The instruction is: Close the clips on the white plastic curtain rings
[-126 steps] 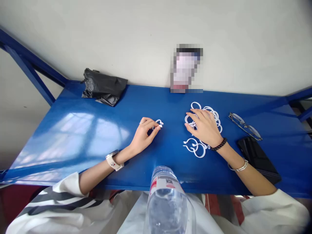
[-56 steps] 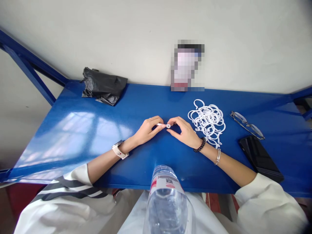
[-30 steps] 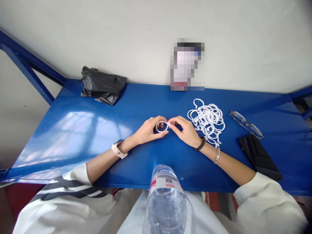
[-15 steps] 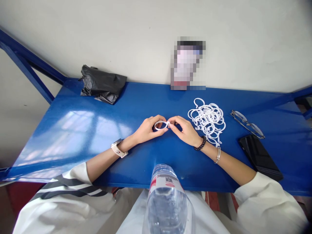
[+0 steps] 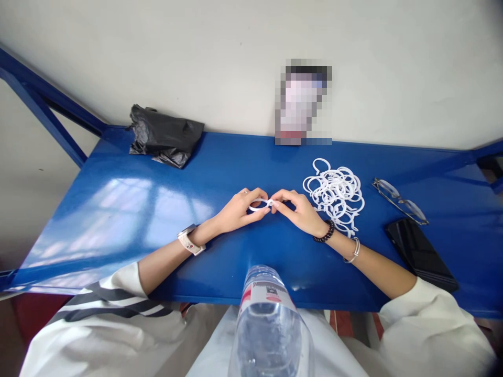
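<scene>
On my feed I have the left hand [image 5: 245,209] and right hand [image 5: 296,212] pinching one thin white ring [image 5: 258,210] between them over the blue table [image 5: 236,162], its loop showing as a narrow oval, its end apparently knobby but too small to read.

A ring [image 5: 269,202] is held between the left hand [image 5: 239,211] and the right hand [image 5: 302,213], above the table [image 5: 243,157]. A pile of rings [image 5: 340,190] is located beyond and right of the right hand. Glasses [image 5: 400,200] are laid right of the pile; a flat object [image 5: 422,255] is placed before them. A bag [image 5: 167,135] is positioned far left, near the wall [image 5: 220,63].
</scene>
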